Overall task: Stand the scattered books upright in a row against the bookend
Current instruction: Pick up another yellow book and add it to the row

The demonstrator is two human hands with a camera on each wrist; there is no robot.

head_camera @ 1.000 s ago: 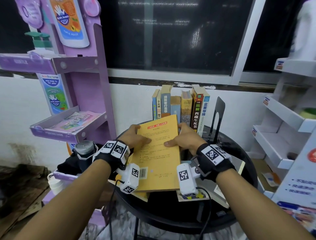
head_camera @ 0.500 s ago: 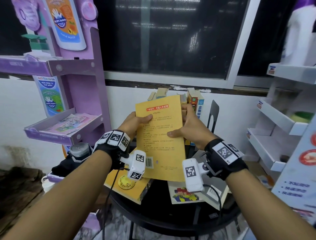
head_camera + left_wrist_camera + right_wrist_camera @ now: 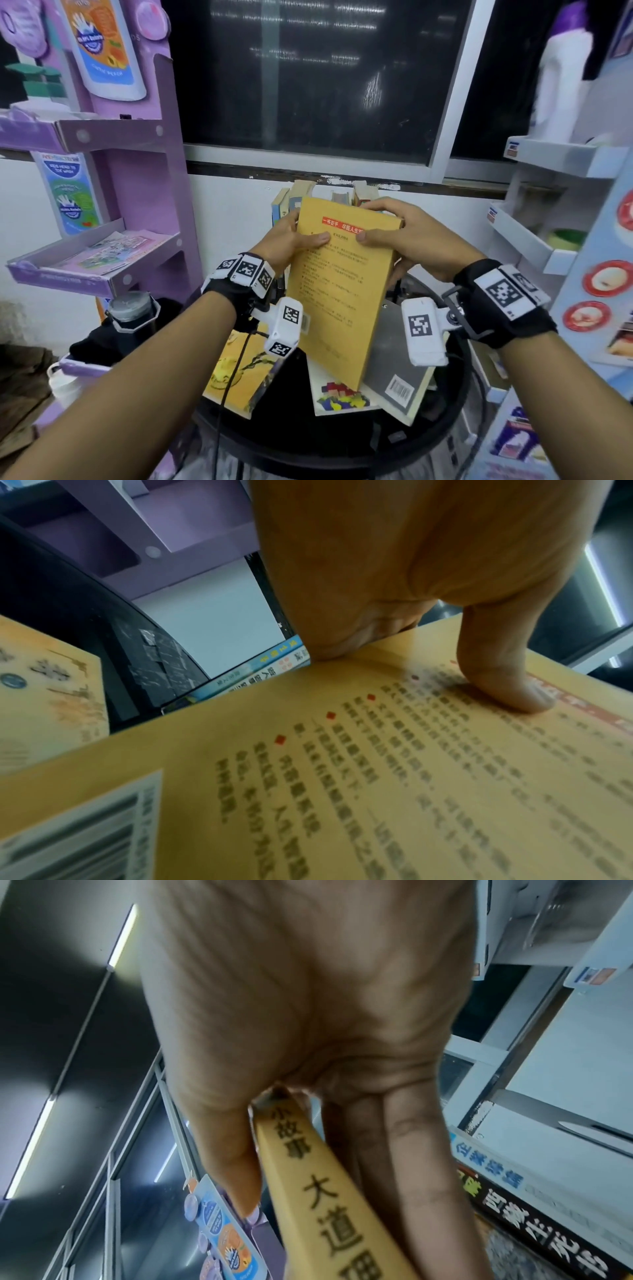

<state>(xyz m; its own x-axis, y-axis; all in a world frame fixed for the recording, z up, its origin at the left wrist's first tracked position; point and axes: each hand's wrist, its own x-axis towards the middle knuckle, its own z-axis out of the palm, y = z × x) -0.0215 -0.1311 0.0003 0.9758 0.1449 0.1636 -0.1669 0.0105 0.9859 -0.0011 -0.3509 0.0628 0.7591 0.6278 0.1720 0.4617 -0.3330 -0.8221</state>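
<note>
Head view: yellow book point(image 3: 337, 287) between both hands point(image 3: 404, 236).

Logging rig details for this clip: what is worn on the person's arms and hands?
Bare forearms, no sleeves or gloves. The left hand and right hand each have a black wrist strap carrying white blocks printed with black square markers, plus a white marker-tagged camera unit below the wrist; thin black cables hang from them.

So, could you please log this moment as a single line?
left hand: holds yellow paperback book | right hand: grips its spine side | book: lifted, upright | row of standing books: behind | loose books on black round table: three
</note>
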